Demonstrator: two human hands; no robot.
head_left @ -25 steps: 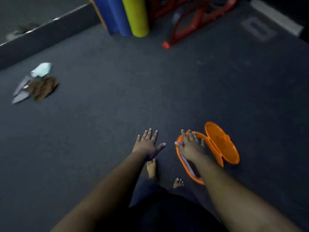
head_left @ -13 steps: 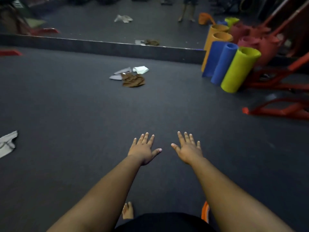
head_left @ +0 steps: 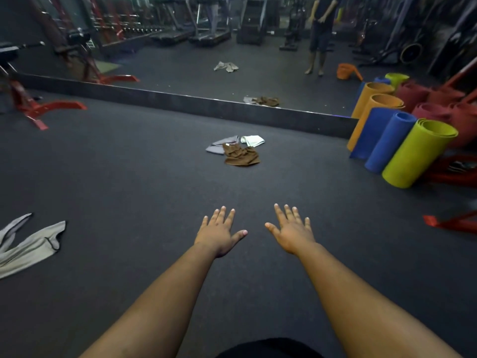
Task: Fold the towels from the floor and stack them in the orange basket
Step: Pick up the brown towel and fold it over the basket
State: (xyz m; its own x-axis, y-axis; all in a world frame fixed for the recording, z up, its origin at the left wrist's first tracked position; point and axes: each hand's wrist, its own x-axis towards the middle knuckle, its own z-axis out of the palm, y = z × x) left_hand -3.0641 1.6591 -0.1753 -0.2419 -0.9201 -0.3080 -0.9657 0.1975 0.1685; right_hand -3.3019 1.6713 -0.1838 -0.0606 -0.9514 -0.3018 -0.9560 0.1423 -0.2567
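Brown towel (head_left: 241, 156) heaped mid-floor, grey (head_left: 219, 146) and pale (head_left: 253, 140) towels touching it | view has lifted – orange basket now out of frame | left hand (head_left: 219, 235), right hand (head_left: 293, 232) splayed, empty – next: fetch

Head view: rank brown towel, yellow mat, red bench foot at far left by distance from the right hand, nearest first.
From the right hand:
1. Brown towel, ahead on the floor, slightly left.
2. Yellow mat, ahead right, leaning by the mirror.
3. Red bench foot, far left across the floor.
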